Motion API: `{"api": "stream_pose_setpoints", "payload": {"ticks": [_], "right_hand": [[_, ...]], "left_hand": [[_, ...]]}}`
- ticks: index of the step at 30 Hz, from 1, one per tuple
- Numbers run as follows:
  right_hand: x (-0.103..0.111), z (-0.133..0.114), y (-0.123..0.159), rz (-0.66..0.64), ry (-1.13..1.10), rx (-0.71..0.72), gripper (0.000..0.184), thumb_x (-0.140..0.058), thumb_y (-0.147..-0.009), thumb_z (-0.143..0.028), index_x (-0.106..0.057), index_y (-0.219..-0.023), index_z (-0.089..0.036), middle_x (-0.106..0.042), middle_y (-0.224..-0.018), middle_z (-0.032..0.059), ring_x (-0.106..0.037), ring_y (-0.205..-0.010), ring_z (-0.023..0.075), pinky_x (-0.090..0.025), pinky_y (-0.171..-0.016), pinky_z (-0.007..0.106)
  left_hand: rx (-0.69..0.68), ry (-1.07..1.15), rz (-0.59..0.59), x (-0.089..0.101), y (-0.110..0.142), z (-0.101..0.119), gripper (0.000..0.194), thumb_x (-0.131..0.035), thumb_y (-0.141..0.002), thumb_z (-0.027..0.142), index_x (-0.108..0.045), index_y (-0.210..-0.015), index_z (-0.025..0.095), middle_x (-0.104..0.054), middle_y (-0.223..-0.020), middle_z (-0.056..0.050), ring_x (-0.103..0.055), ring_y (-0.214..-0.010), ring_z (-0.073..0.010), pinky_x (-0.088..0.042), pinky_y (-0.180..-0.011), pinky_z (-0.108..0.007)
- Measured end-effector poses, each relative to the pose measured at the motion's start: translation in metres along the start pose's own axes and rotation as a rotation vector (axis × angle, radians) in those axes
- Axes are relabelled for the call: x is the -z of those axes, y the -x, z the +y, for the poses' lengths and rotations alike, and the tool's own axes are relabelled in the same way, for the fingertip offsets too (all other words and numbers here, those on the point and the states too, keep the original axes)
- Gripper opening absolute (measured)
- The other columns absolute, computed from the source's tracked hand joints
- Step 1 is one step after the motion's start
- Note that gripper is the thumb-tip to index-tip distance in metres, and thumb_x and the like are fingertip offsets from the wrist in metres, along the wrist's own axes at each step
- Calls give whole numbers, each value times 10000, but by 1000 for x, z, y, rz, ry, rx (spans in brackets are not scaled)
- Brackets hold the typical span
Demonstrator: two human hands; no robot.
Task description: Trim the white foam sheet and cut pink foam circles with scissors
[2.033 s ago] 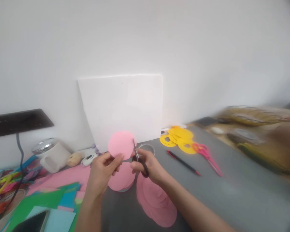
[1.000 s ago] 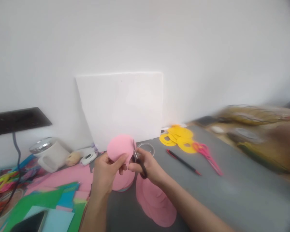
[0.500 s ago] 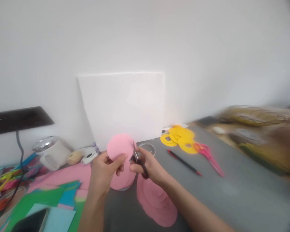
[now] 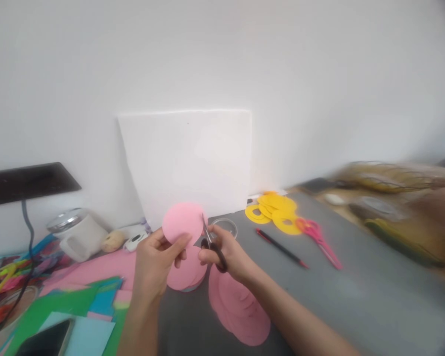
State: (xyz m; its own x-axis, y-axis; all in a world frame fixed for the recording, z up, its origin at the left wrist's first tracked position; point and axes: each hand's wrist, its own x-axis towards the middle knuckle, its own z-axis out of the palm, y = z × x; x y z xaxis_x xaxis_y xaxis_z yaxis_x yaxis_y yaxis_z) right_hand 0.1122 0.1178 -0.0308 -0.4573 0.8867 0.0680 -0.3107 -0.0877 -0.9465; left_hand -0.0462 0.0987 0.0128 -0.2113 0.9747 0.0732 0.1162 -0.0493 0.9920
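Note:
My left hand pinches the lower edge of a pink paper circle and holds it upright above the grey tabletop. My right hand grips black-handled scissors, whose blades point up at the circle's right edge. Under the hands lie more pink paper circles, spread toward me. Another pink circle lies just behind my left hand.
A white board leans on the wall. Yellow paper rings, pink scissors and a red-tipped pencil lie to the right. A white mug, coloured paper sheets and a phone crowd the left.
The pink circle has turned slightly in my left hand and sits a little higher. The scissors stay at its right edge. The view shifted a bit.

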Motion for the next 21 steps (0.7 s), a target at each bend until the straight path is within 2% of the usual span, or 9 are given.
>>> {"api": "stream_pose_setpoints", "payload": {"ticks": [5,11,13,16,18,21], "right_hand": [[0,1,0,-3,-7,1,488,-787,-675,-386,-436,-952,-192,-504,-520,-107,-444,-474,66,-374,-499,209],[-2,4,-1,-16,-25,5,475,-784,-681,-385,-425,-932,-200,-461,-486,-132,-396,-446,54,-415,-544,242],[-2,3,0,-28,-24,2,481,-790,-676,-368,-428,-944,-199,-487,-512,-120,-379,-448,50,-398,-525,228],[0,-3,1,-54,-28,7,526,-819,-644,-310,-438,-989,-198,-530,-587,-94,-354,-469,45,-308,-457,185],[1,-8,2,-55,-36,5,551,-830,-626,-286,-441,-1006,-199,-521,-607,-91,-335,-480,44,-239,-425,175],[1,-13,2,-47,-38,0,567,-833,-620,-283,-442,-1022,-197,-489,-588,-100,-312,-478,45,-202,-412,181]], "left_hand": [[-3,-24,28,2,-1,0,227,-760,-643,349,-654,-704,157,-556,-451,25,-449,-432,-98,-338,-410,-221],[-10,24,27,4,-2,0,265,-779,-627,354,-675,-758,148,-586,-485,13,-483,-453,-104,-350,-416,-216],[-7,21,18,4,-2,1,256,-776,-626,349,-671,-740,145,-577,-468,15,-474,-444,-101,-357,-418,-216],[8,-11,-11,4,-1,3,246,-773,-620,342,-661,-713,145,-564,-445,17,-469,-436,-104,-358,-413,-218],[16,-27,-37,3,0,4,235,-771,-616,335,-652,-695,148,-564,-444,17,-475,-440,-107,-363,-414,-219],[15,-22,-60,2,1,6,212,-762,-621,317,-645,-682,151,-565,-445,22,-474,-439,-102,-371,-417,-214]]}}
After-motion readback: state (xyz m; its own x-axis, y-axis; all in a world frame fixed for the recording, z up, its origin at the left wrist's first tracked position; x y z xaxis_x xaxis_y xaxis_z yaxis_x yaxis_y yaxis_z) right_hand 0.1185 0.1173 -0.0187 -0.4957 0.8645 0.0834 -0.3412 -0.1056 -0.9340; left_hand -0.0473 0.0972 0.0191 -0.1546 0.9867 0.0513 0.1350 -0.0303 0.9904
